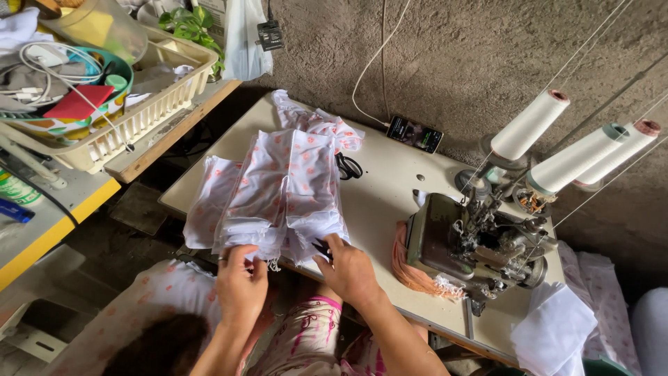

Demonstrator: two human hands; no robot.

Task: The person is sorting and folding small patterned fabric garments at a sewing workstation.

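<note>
A stack of white fabric pieces with small orange prints [278,188] lies spread on the pale sewing table [386,174]. My left hand [240,282] pinches the near edge of the stack at its frayed hem. My right hand [348,268] rests on the near right corner of the same fabric, fingers closed over the cloth and a small dark object that I cannot identify. More of the same printed cloth lies on my lap [149,299].
An overlock sewing machine [473,244] stands at the right with three white thread cones [557,143] behind it. Black scissors [348,167] and a phone [415,134] lie farther back. A cream plastic basket [139,97] of odds and ends sits at the left. White cloth [557,327] hangs at the right.
</note>
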